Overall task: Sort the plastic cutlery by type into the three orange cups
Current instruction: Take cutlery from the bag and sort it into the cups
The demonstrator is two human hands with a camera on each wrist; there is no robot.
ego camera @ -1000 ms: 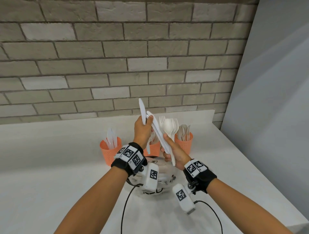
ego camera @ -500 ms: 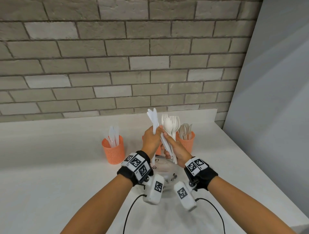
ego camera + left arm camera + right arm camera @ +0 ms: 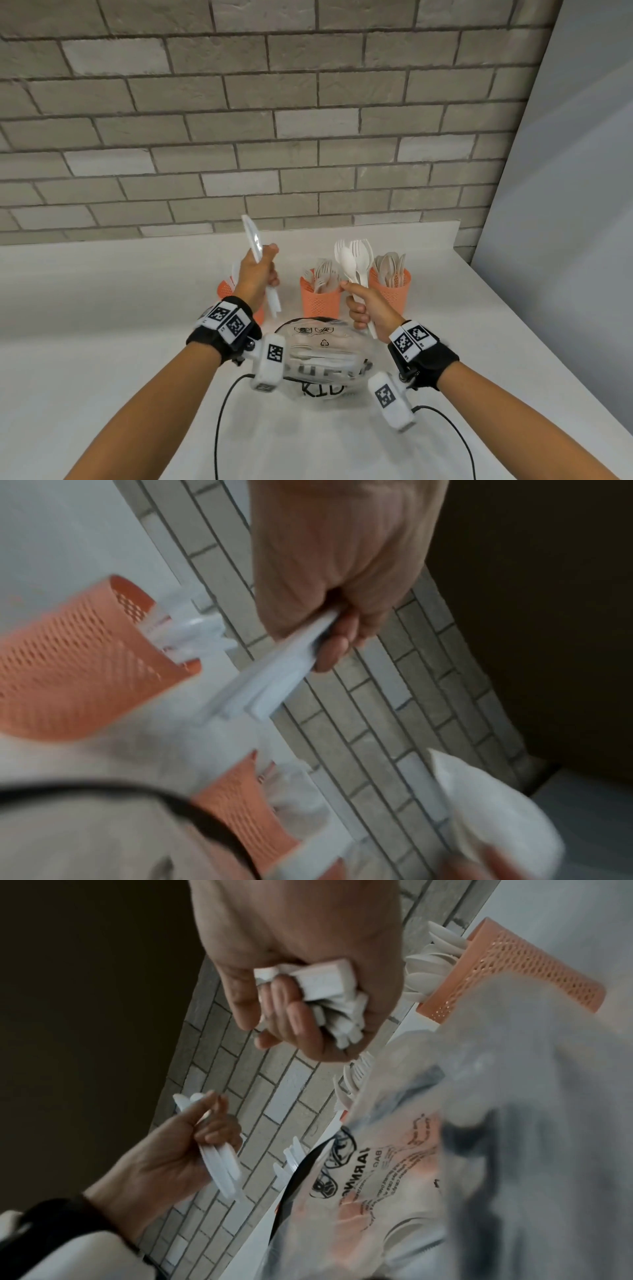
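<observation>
My left hand pinches a few white knives, blades up toward twelve o'clock, above the left cup, where more knives stand; I judge they are headed there. At one o'clock from that hand, the middle cup holds forks. My right hand has its fingers curled tight round a mixed bunch of forks and spoons, heads up so I can tell the types apart. At two o'clock from it, the right cup holds spoons. At six o'clock, between my wrists, the clear bag holds unsorted cutlery.
</observation>
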